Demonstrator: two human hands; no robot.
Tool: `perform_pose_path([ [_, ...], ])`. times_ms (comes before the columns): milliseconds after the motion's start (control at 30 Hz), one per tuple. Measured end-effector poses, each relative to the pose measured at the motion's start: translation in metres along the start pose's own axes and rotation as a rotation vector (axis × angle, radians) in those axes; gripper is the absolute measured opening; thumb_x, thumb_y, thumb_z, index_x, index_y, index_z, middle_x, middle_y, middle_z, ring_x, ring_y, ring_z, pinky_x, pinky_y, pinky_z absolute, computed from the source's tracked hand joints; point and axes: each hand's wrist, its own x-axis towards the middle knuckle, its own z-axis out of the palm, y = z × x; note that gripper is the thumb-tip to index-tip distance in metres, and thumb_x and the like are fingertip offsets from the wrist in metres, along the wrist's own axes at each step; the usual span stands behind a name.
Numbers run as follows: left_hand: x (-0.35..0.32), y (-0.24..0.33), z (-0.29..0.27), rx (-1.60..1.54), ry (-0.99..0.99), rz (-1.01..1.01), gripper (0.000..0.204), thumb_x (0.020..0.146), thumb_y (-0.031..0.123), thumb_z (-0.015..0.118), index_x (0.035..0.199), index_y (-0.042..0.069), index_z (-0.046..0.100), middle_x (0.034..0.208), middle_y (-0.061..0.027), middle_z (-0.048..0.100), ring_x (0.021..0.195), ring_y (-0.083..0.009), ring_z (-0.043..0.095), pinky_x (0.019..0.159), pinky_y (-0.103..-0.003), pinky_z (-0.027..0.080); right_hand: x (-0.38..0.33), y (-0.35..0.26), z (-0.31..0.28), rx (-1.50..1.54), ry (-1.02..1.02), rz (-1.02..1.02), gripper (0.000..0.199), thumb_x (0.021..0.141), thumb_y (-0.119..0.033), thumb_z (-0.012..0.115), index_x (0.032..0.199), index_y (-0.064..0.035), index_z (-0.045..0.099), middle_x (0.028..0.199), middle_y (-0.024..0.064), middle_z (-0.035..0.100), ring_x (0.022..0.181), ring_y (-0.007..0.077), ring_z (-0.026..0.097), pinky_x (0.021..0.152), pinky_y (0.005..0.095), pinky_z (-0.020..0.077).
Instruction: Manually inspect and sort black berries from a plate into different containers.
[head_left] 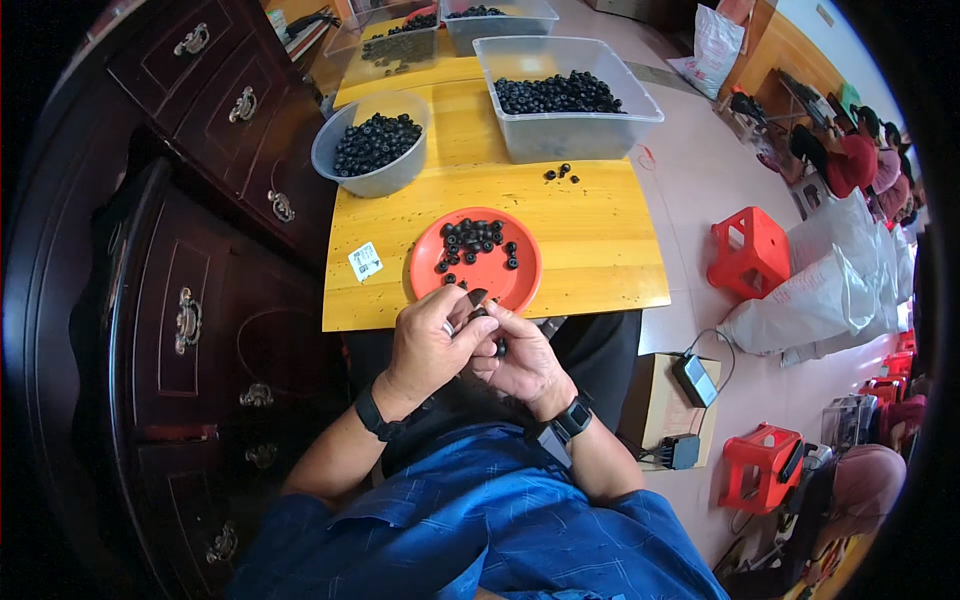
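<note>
Black small ring part [478,312] pinched between left hand [430,345] and right hand [520,362] fingertips, orange round plate [520,285] of loose rings just beyond, grey bowl [395,178] and clear tubs [575,135] farther on yellow wooden surface [600,240].

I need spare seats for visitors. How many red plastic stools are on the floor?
2 for sure: one red stool beside the yellow table's right edge, another red stool lower right by the cardboard box. Red shapes at the far right rim may be more; unclear.
</note>
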Motion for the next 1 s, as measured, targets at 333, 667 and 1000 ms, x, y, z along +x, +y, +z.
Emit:
perform_pose_path([
  [333,-0.002,0.013,0.000,-0.166,-0.038,-0.020,0.018,0.079,0.003,0.075,0.095,0.000,0.066,0.064,-0.0059,0.056,0.055,-0.0135,0.055,0.051,-0.030,0.043,-0.008,-0.001,0.004,-0.250,0.083,-0.130,0.028,0.098,-0.038,0.058,0.103,-0.0106,0.060,0.081,-0.0036,0.055,0.060,0.0041,0.045,0.049,0.0174,0.0365],
  [667,0.002,0.013,-0.001,0.065,-0.022,0.152,0.024,0.078,-0.002,0.073,0.101,0.004,0.070,0.070,-0.0077,0.058,0.058,-0.0163,0.057,0.055,-0.029,0.046,-0.010,-0.006,0.006,-0.311,0.082,-0.292,0.018,0.095,-0.028,0.063,0.096,-0.0103,0.059,0.077,-0.0038,0.054,0.057,0.0029,0.043,0.048,0.0157,0.0361],
  [1000,-0.001,0.006,-0.002,0.064,0.041,0.206,0.028,0.075,-0.002,0.076,0.102,0.004,0.070,0.069,-0.0070,0.058,0.057,-0.0142,0.059,0.052,-0.028,0.046,-0.005,-0.004,0.004,-0.471,0.113,-0.413,0.016,0.095,-0.026,0.065,0.095,-0.0109,0.060,0.074,-0.0040,0.056,0.056,0.0034,0.045,0.049,0.0168,0.0365],
])
